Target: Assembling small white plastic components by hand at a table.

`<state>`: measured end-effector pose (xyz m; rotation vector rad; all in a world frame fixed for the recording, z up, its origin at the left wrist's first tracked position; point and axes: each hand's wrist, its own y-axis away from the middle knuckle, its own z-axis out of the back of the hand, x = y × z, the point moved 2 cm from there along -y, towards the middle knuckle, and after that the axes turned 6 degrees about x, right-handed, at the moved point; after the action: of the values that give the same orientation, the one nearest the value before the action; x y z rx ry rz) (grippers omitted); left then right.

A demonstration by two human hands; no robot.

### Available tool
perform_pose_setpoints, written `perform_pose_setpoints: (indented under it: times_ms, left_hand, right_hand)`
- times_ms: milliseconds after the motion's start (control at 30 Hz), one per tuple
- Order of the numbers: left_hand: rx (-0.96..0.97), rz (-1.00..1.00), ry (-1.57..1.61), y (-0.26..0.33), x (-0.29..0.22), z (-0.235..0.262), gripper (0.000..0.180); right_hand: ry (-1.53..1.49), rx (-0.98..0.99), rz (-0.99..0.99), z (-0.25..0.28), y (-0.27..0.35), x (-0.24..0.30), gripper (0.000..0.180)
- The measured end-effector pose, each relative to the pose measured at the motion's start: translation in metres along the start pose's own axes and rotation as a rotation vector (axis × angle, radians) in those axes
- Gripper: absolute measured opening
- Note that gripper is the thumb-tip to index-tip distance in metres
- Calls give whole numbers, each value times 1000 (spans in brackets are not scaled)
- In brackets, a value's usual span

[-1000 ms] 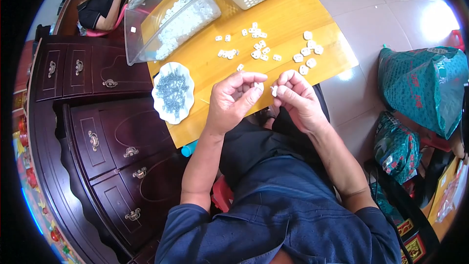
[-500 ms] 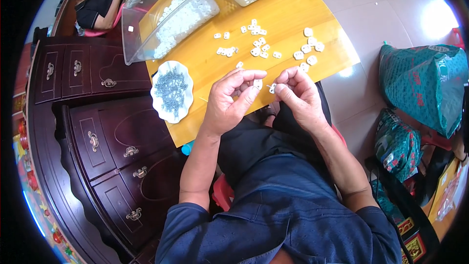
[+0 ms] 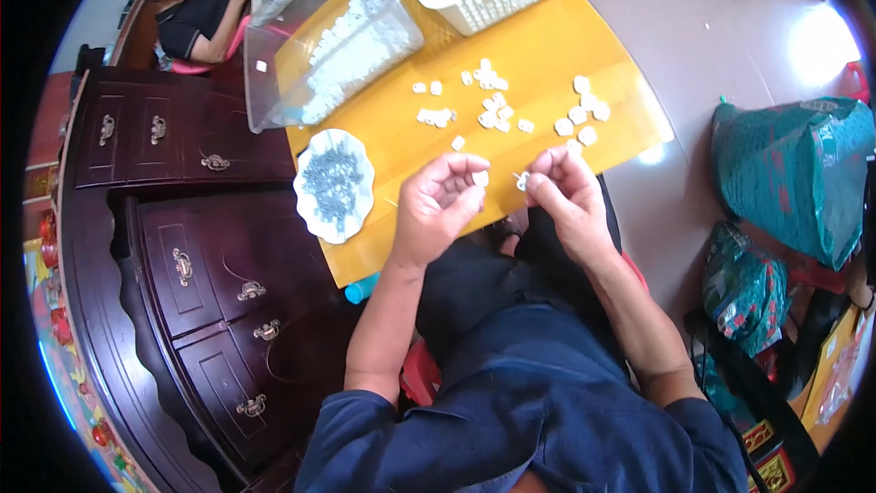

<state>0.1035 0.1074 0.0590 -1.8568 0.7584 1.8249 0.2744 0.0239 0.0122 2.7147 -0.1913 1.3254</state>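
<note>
Above the near edge of the yellow table, my left hand (image 3: 440,208) pinches a small white plastic piece (image 3: 480,179) between thumb and forefinger. To its right, my right hand (image 3: 573,205) is closed on another small white piece (image 3: 523,182), from which a thin metal bit sticks out. The two pieces face each other with a gap between them. Beyond my hands, several white pieces with dark holes (image 3: 493,114) lie loose on the tabletop, and a rounder group (image 3: 578,115) lies to the right. Left of my left hand, a scalloped white dish (image 3: 363,169) holds many small metal parts (image 3: 332,184).
A clear plastic bin (image 3: 270,96) with white pieces stands at the table's far left, beside a white perforated basket (image 3: 506,2). Dark wooden drawers (image 3: 196,219) flank the left side. Green bags (image 3: 789,178) sit on the floor at right. Another person (image 3: 196,14) sits far left.
My hands have drawn slightly apart, widening the gap between the two pieces. The whole view has shifted, so the table and its contents appear lower in the picture.
</note>
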Motion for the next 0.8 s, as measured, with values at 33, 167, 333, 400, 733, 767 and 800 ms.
perform_pose_setpoints:
  times_ms: [33, 167, 333, 400, 733, 767, 800]
  left_hand:
    - [-5, 9, -2, 1, 3, -1, 21]
    - [4, 77, -78, 6, 9, -2, 14]
    - [-9, -159, -354, 4, 6, 0, 12]
    - [-8, -190, -378, 5, 8, 1, 12]
    - [-26, 25, -73, 4, 5, 0, 14]
    - [-28, 39, -47, 4, 4, 0, 14]
    - [-27, 38, -48, 5, 3, 0, 14]
  right_hand:
    - [36, -8, 2, 3, 1, -2, 9]
    - [71, -42, -4, 5, 7, -5, 7]
    - [30, -25, -34, 0, 12, -3, 9]
    - [27, -23, -34, -1, 12, -1, 10]
    - [49, 4, -3, -2, 4, -2, 9]
    - [48, 4, -2, -3, 5, -3, 9]
    - [36, 7, -10, -3, 5, -3, 9]
